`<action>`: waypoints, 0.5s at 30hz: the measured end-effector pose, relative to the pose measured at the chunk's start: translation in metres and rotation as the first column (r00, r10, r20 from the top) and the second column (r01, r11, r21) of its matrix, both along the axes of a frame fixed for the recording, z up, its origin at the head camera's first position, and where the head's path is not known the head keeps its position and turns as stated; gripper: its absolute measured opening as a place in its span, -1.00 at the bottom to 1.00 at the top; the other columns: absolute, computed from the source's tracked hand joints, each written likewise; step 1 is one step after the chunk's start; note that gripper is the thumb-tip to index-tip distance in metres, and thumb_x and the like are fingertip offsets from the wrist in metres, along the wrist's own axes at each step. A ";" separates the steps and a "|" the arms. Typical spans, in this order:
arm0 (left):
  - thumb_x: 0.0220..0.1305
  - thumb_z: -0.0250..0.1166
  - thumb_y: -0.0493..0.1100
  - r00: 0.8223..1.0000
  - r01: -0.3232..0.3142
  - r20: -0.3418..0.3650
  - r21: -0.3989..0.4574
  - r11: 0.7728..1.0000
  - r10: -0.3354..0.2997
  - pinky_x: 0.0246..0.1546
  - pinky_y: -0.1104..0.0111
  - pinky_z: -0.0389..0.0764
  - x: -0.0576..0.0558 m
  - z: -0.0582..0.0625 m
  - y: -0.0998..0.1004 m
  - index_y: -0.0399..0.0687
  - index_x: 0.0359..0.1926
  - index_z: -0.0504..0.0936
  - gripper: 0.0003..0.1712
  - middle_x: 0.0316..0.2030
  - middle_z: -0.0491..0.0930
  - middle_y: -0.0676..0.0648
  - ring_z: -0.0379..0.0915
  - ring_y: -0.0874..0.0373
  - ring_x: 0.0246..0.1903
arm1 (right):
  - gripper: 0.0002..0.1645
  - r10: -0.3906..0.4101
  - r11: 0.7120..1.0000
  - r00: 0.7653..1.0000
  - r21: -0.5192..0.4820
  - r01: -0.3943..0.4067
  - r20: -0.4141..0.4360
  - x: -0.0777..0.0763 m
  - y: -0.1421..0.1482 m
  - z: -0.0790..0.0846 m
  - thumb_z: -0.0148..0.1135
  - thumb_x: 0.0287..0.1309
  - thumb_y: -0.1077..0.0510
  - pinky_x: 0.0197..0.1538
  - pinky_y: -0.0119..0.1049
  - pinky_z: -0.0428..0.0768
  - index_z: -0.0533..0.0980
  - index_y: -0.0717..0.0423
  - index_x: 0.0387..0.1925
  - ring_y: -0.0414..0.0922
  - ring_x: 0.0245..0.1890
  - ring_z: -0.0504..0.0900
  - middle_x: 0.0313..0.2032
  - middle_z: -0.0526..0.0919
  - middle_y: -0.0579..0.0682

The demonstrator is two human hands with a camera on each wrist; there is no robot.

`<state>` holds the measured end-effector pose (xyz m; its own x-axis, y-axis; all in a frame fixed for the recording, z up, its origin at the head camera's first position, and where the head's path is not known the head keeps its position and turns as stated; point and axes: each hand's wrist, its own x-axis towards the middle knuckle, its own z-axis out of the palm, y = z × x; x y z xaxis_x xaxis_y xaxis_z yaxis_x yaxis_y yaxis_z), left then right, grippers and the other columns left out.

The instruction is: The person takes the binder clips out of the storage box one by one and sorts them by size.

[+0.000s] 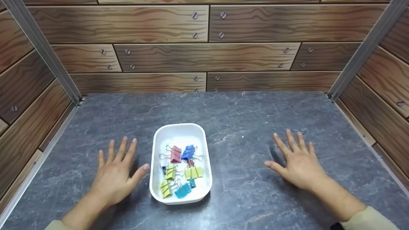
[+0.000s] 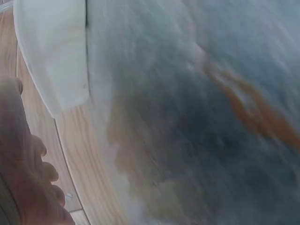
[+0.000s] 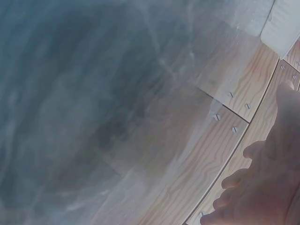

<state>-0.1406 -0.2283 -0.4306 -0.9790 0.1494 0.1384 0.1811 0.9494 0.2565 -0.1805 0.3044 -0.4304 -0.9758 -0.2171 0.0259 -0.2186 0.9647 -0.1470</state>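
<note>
Just left of a white rectangular tray (image 1: 179, 200), my left hand (image 1: 113, 179) is held flat with fingers spread, its thumb close to the tray's side. Inside the tray lie several binder clips: a pink one (image 1: 175, 154), a blue one (image 1: 188, 152), a few yellow ones (image 1: 193, 172), a teal one (image 1: 183, 190) and smaller ones. Farther off on the right, my right hand (image 1: 302, 167) has its fingers spread and holds nothing. In the left wrist view the tray (image 2: 54, 51) shows beside the left hand (image 2: 28, 173). The right wrist view has the right hand (image 3: 262, 187) and a corner of the tray (image 3: 281, 26).
A dark grey marbled tabletop (image 1: 236, 111) lies under everything. Wood-patterned panels (image 1: 207, 57) enclose the back and both sides, with metal posts (image 1: 361, 51) at the rear corners.
</note>
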 end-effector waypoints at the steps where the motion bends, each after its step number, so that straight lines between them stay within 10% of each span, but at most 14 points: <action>1: 0.54 -0.01 0.48 1.000 0.011 -0.008 0.013 1.000 -0.011 0.44 -0.50 -0.33 0.000 0.001 0.003 -0.06 0.72 0.02 0.04 0.66 -0.10 -0.34 -0.40 -0.49 0.60 | 0.24 0.002 1.000 1.000 0.001 -0.002 -0.001 0.000 0.000 0.000 0.01 0.33 -0.65 0.40 0.66 -0.16 -0.07 -0.08 0.74 0.52 0.59 -0.29 0.66 -0.21 0.37; 15: 0.58 0.12 0.29 0.987 0.159 -0.049 0.284 0.945 -0.151 0.49 -0.44 -0.19 -0.007 -0.005 0.031 -0.07 0.72 0.02 -0.04 0.67 -0.05 -0.26 -0.13 -0.36 0.61 | 0.21 0.054 0.998 0.998 -0.044 -0.055 -0.017 -0.001 -0.022 0.012 0.11 0.36 -0.57 0.45 0.59 -0.20 -0.08 -0.11 0.74 0.50 0.59 -0.28 0.67 -0.20 0.32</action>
